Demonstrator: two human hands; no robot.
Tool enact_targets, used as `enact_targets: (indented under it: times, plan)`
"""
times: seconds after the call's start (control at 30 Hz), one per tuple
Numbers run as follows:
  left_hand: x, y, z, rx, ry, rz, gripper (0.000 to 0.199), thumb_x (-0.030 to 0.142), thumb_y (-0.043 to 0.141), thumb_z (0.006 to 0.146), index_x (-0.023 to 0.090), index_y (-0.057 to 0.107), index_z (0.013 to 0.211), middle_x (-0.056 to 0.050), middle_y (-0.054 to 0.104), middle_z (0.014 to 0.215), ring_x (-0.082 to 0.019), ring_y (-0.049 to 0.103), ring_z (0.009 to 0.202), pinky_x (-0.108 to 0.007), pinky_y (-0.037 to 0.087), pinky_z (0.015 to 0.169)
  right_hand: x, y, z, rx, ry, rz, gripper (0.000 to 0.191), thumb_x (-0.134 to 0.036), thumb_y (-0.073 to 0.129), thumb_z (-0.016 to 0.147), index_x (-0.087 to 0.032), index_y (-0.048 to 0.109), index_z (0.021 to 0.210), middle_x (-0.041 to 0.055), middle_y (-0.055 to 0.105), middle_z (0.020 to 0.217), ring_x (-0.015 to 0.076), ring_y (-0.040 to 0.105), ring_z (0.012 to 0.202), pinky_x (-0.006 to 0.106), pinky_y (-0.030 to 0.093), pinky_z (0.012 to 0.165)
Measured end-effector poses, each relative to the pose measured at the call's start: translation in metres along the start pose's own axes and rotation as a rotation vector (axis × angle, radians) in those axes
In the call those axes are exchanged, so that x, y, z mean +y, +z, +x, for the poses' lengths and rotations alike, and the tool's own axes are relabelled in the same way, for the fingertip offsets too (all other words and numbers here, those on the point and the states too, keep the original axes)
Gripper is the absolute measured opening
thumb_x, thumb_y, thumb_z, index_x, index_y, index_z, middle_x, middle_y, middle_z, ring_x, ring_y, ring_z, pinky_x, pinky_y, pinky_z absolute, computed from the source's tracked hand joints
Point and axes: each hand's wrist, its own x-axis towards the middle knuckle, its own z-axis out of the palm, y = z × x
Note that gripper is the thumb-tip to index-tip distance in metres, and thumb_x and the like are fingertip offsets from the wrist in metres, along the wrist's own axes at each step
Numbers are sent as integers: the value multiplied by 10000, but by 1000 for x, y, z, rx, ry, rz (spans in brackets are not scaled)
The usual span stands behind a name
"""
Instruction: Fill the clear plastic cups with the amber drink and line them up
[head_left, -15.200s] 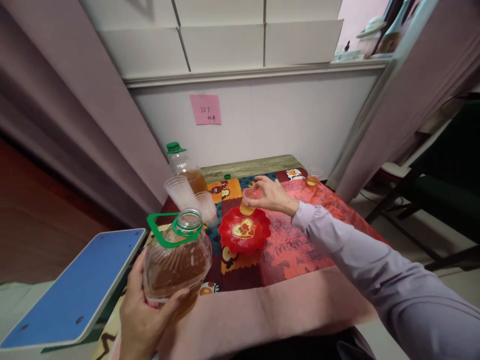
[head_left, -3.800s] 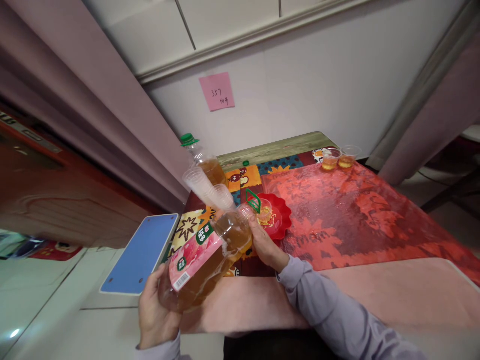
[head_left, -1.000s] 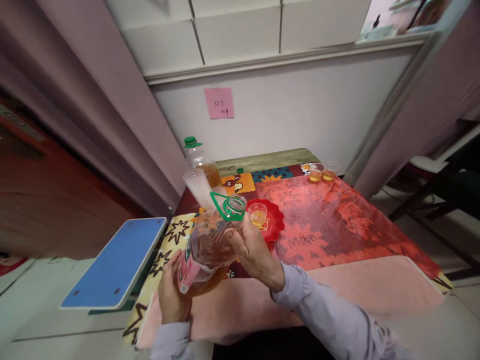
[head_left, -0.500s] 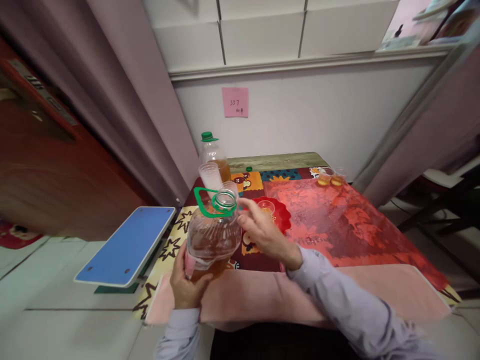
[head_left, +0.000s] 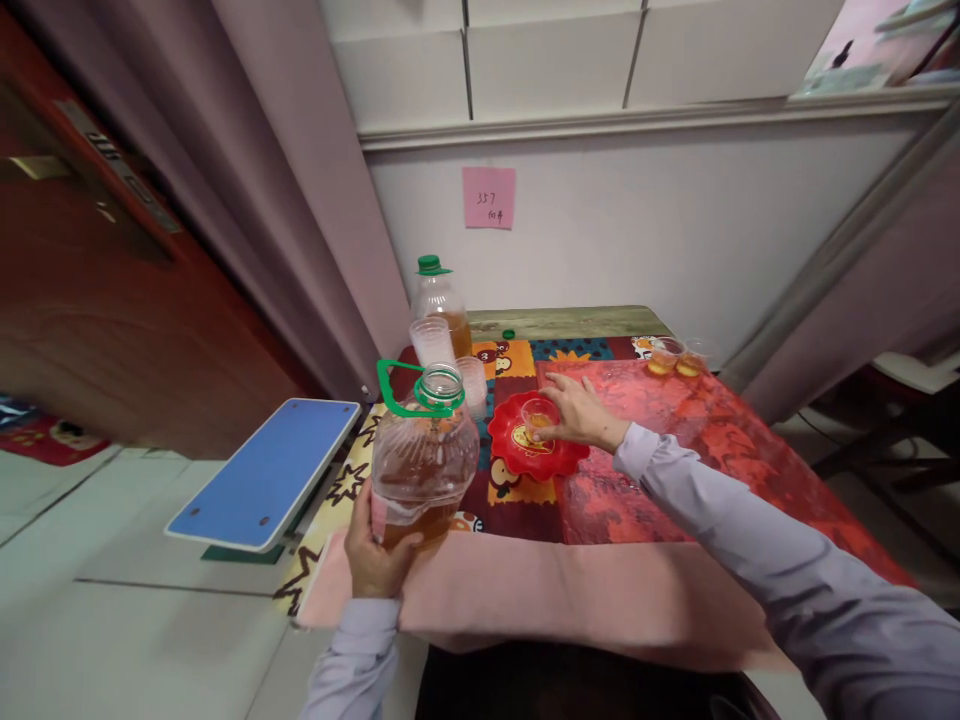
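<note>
My left hand (head_left: 375, 555) grips the base of a large clear jug (head_left: 424, 460) of amber drink, upright, uncapped, with a green ring handle at its neck. My right hand (head_left: 577, 412) reaches over the table and closes around a small clear cup (head_left: 538, 414) with amber liquid in it. The cup stands on a red scalloped plate (head_left: 525, 462) in the middle of the table. A stack of empty clear cups (head_left: 435, 345) stands just behind the jug.
A second bottle with a green cap (head_left: 439, 300) stands at the back left, a loose green cap (head_left: 509, 334) beside it. Two filled cups (head_left: 675, 357) sit at the far right corner. A blue-topped board (head_left: 262, 475) lies left of the table. Pink cloth (head_left: 525, 590) covers the near edge.
The jug went from tilted over the cup to upright in my left hand alone. My right hand left the jug's neck and reached forward onto the cup on the red plate.
</note>
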Motion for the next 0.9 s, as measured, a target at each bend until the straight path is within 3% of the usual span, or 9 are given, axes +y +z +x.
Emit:
enact_targets:
  times: [0.17,0.3,0.47,0.57,0.7,0.8,0.9]
  plan:
    - [0,-1,1,51,-99,-39,1069,974,802,462,199,714,1194,-162,773,1125,-459,714,1190,-553,532,1086,-7,2,6,28,-24,26,657,-524,933,788,-169,746,1308,285,498,1671,496,443,1577,820,187,1289]
    - [-3,-2,4,48,-92,-27,959,937,812,502,224,706,1135,-130,767,1054,-417,733,1043,-525,584,951,-9,2,8,52,-7,110,604,-463,965,737,-158,746,1210,284,517,1648,483,467,1557,813,183,1289]
    - [-15,-8,7,25,-54,18,841,869,844,528,243,659,1058,-63,720,928,-351,701,891,-476,579,823,6,-18,10,170,8,240,561,-574,921,770,-186,742,1134,244,544,1630,436,500,1538,794,160,1295]
    - [-22,-13,9,-16,-20,59,715,847,838,572,276,606,936,-18,657,831,-311,673,820,-447,577,781,38,-47,17,242,63,198,559,-637,865,815,-188,746,1127,237,545,1632,418,529,1508,779,189,1284]
    - [-24,-12,6,13,-18,81,750,936,769,579,286,595,911,-18,662,805,-301,648,747,-436,546,692,106,-83,32,270,203,20,529,-641,827,833,-167,761,1060,256,578,1582,431,519,1491,735,255,1264]
    - [-25,-10,4,83,-39,104,771,964,752,568,283,609,900,-29,674,812,-312,650,757,-445,525,695,157,-96,42,246,343,-107,509,-637,797,828,-170,776,1030,229,648,1471,431,552,1420,678,326,1228]
    - [-29,-12,4,82,-61,140,780,1014,735,489,296,555,735,2,579,646,-265,566,610,-418,473,594,193,-97,47,230,448,-160,521,-634,787,815,-165,791,1040,209,696,1361,423,593,1345,652,353,1205]
